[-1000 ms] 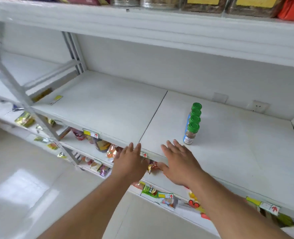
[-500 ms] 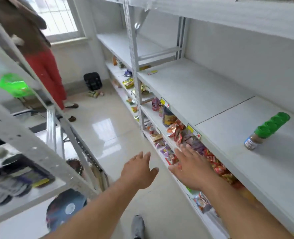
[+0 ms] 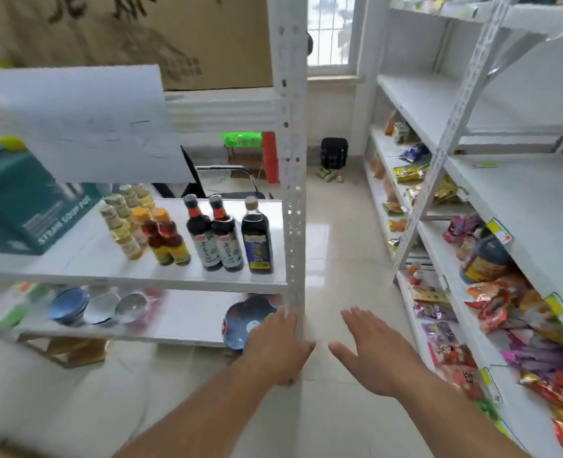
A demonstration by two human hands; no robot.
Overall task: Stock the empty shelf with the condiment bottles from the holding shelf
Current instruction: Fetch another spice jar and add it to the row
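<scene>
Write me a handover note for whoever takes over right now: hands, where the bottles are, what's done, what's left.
Left hand: open, empty, low in front of the holding shelf's upright post.
Right hand: open, empty, over the aisle floor.
Holding shelf, on the left: three dark sauce bottles, two orange-capped bottles and a row of small pale jars all stand there.
Empty shelf, on the right: no bottles visible in the part in view.
Done: nothing can be confirmed from this view.
Left: grip bottles from the holding shelf and carry them across.
</scene>
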